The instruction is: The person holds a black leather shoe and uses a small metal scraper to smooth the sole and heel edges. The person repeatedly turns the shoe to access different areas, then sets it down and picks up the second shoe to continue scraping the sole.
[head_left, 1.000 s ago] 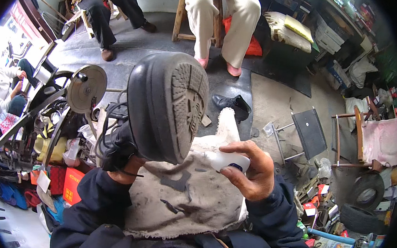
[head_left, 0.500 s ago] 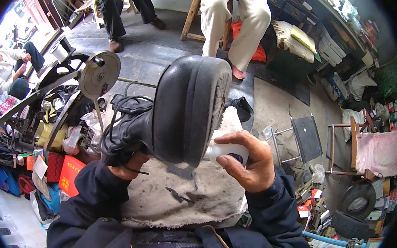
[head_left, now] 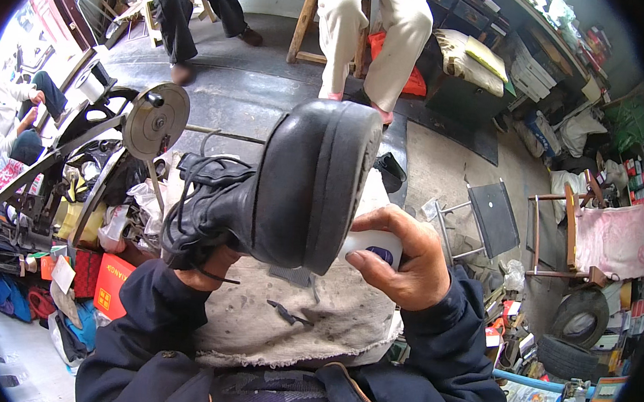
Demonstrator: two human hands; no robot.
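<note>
A black lace-up shoe (head_left: 293, 179) is held up before me, its toe pointing up and its sole turned to the right. My left hand (head_left: 213, 266) is closed round the shoe from below; most of its fingers are hidden behind it. In my right hand (head_left: 417, 269) a small white plastic bottle (head_left: 368, 243) is pinched between thumb and fingers. The bottle's tip lies at the sole's right side, hidden by the sole edge. Under both hands a stained pale cloth (head_left: 241, 332) covers my lap, with a small dark scrap (head_left: 289, 314) on it.
A hand-cranked machine with a round wheel (head_left: 156, 121) stands at the left among bags and bits. Two seated people are opposite, one in pale trousers (head_left: 371, 37); another sits far left. At the right are a folding stool (head_left: 493, 220), a chair with a pink cloth (head_left: 611, 242) and tyres (head_left: 581, 322).
The shoe has tilted a little, its sole now seen more edge-on. My right hand still holds the bottle close to the sole. The whole view has shifted slightly.
</note>
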